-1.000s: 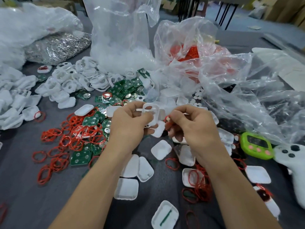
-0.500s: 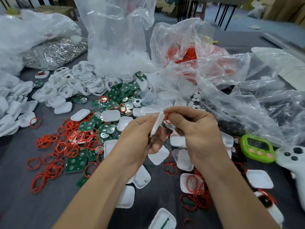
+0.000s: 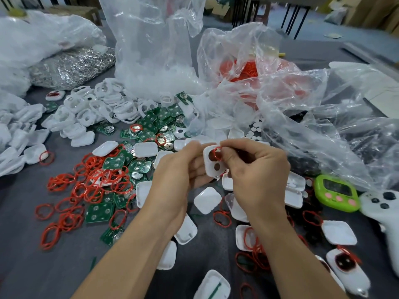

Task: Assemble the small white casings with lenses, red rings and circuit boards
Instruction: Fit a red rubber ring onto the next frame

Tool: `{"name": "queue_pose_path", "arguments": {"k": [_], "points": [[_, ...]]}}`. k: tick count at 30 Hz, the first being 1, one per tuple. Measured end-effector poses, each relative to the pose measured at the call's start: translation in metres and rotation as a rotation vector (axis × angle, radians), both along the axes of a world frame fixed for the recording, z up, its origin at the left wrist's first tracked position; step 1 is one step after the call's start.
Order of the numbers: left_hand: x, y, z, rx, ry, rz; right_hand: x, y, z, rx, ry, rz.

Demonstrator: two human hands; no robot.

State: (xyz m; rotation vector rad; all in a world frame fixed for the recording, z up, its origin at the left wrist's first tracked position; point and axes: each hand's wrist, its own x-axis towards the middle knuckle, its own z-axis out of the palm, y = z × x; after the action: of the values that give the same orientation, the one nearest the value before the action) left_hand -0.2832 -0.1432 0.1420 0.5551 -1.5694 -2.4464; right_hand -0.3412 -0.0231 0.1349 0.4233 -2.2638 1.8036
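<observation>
My left hand [image 3: 177,175] grips a small white casing [image 3: 210,164] with two round holes, its face turned toward me above the table's middle. My right hand [image 3: 257,169] pinches a red ring [image 3: 216,152] at the casing's upper hole. Loose red rings [image 3: 86,186] and green circuit boards [image 3: 116,162] lie scattered to the left. White casing halves [image 3: 207,200] are strewn below and around my hands. A heap of white frames with holes [image 3: 86,111] sits at the back left.
Clear plastic bags [image 3: 248,67] with red rings and white parts stand behind my hands. A bag of silver metal parts [image 3: 71,67] lies at the back left. A green timer [image 3: 335,193] and a white game controller [image 3: 386,210] rest at the right.
My left hand has turned the casing from edge-on to face me. My right hand has brought the red ring onto its upper hole. Both hands stayed near the table's middle.
</observation>
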Motion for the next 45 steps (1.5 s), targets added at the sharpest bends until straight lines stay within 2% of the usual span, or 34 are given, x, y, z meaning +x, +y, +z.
{"name": "queue_pose_path", "arguments": {"k": [4, 8, 14, 24, 35, 41, 45], "points": [[-0.002, 0.000, -0.002, -0.031, -0.016, -0.022, -0.002, 0.002, 0.000, 0.035, 0.029, -0.013], [-0.003, -0.001, -0.003, -0.051, -0.039, 0.015, -0.002, 0.002, 0.000, 0.138, 0.146, 0.036], [-0.001, -0.003, -0.004, -0.114, -0.029, -0.001, 0.000, 0.003, -0.001, 0.240, 0.274, -0.015], [-0.002, -0.004, -0.005, -0.198, -0.027, 0.023, 0.005, 0.000, -0.001, 0.261, 0.290, -0.064], [0.002, -0.004, -0.004, -0.355, 0.061, -0.059, 0.010, -0.001, 0.001, 0.324, 0.262, -0.098], [0.004, -0.008, -0.002, -0.242, 0.039, -0.066, 0.014, -0.002, 0.002, 0.322, 0.307, -0.083], [0.002, -0.005, -0.002, -0.248, 0.023, -0.048, 0.018, -0.005, 0.002, 0.321, 0.400, -0.135]]}}
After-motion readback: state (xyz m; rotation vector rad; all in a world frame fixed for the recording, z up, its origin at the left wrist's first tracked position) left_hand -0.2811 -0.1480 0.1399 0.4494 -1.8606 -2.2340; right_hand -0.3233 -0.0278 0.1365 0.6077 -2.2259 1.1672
